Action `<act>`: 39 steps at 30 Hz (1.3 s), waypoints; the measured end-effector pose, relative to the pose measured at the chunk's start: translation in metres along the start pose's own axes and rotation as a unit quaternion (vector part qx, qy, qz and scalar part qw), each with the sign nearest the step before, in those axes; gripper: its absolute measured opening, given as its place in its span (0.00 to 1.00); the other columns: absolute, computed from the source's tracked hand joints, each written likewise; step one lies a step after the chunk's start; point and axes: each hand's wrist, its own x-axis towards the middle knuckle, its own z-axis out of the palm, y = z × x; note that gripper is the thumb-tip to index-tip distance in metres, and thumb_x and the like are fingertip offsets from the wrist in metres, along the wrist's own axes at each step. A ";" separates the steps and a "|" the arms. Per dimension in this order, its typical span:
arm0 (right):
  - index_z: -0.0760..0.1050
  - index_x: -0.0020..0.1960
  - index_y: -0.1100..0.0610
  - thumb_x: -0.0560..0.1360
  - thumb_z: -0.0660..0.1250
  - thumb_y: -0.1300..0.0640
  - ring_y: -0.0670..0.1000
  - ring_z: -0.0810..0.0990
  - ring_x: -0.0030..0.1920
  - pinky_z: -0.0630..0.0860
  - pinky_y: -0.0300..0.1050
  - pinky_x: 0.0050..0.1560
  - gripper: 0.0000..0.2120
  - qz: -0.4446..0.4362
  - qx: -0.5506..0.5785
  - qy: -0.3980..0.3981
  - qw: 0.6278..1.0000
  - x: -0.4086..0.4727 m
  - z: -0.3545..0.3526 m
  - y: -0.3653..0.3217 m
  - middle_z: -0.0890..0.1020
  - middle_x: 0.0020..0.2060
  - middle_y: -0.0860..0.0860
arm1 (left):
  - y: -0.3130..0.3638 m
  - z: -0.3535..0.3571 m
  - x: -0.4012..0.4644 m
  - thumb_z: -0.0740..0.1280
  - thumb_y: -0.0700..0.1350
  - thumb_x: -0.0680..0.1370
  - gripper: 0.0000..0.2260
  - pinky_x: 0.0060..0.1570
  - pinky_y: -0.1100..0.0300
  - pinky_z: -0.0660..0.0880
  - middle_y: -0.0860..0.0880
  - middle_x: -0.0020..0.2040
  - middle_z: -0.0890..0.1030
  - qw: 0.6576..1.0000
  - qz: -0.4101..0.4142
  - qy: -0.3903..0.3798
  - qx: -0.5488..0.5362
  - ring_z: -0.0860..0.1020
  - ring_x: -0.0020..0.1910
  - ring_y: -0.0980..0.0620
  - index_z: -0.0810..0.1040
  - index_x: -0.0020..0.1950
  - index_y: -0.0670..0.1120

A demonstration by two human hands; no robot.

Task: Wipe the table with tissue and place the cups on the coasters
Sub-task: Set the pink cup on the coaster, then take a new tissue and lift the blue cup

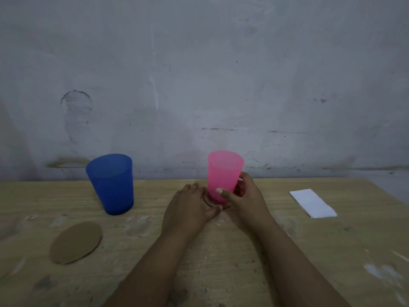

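Observation:
A pink plastic cup [223,173] stands upright at the table's middle back, with my right hand [243,198] wrapped around its lower half. Under its base a thin dark curved edge of a coaster [206,201] shows, mostly hidden by my hands. My left hand [190,207] lies flat beside the cup's foot, its fingertips on that coaster. A blue plastic cup [111,183] stands upright on bare wood to the left. A round brown coaster [76,245] lies flat in front of the blue cup, apart from it. A folded white tissue [313,203] rests at the right.
The wooden table [221,262] is worn, with pale scuffs and dark specks. A stained grey wall [199,85] rises right behind its back edge. The table's right corner falls away beyond the tissue.

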 end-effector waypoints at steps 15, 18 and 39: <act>0.68 0.62 0.51 0.66 0.76 0.58 0.43 0.77 0.53 0.72 0.31 0.50 0.29 0.027 -0.148 0.019 0.988 -0.029 -0.028 -0.010 0.77 0.53 0.46 | 0.018 -0.010 -0.037 0.67 0.56 0.73 0.20 0.51 0.58 0.68 0.48 0.55 0.74 0.997 -0.075 0.027 -0.009 0.73 0.56 0.48 0.71 0.58 0.45; 0.74 0.54 0.47 0.70 0.71 0.58 0.40 0.75 0.49 0.68 0.24 0.40 0.15 0.020 -0.226 0.045 0.973 -0.043 -0.069 -0.014 0.79 0.50 0.43 | 0.041 -0.008 -0.057 0.65 0.49 0.74 0.14 0.51 0.59 0.68 0.49 0.54 0.75 0.999 0.003 0.034 -0.029 0.74 0.55 0.49 0.72 0.58 0.47; 0.75 0.62 0.62 0.76 0.65 0.55 0.57 0.76 0.59 0.68 0.44 0.60 0.17 0.060 -0.367 0.147 0.917 0.004 -0.198 0.030 0.79 0.59 0.59 | 0.193 0.116 0.073 0.58 0.38 0.78 0.14 0.56 0.54 0.69 0.41 0.60 0.77 0.995 -0.029 -0.017 -0.096 0.73 0.59 0.43 0.77 0.60 0.41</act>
